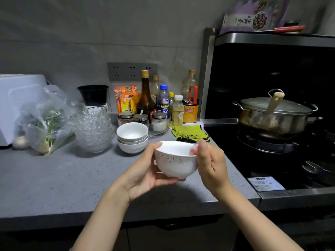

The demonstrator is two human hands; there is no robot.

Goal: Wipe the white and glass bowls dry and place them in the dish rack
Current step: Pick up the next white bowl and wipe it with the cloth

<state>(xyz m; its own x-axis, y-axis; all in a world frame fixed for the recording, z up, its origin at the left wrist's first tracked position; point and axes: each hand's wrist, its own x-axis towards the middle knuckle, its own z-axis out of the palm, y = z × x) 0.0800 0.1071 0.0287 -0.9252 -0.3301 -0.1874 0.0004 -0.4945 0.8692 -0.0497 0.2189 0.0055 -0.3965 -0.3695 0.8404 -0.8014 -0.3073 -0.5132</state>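
Note:
My left hand (145, 171) cups a speckled white bowl (175, 160) from below and on its left side, above the counter. My right hand (211, 163) grips the bowl's right rim, and a bit of pink cloth (193, 150) shows under the thumb inside the bowl. Behind it stands a stack of three white bowls (132, 137). A stack of several glass bowls (92, 128) sits left of those. No dish rack is in view.
The grey counter (54, 178) holds a plastic bag of greens (45, 122), a white appliance (16, 105), sauce bottles and jars (163, 105) and a green cloth (189, 133). A lidded steel pot (273, 115) sits on the black stove at the right.

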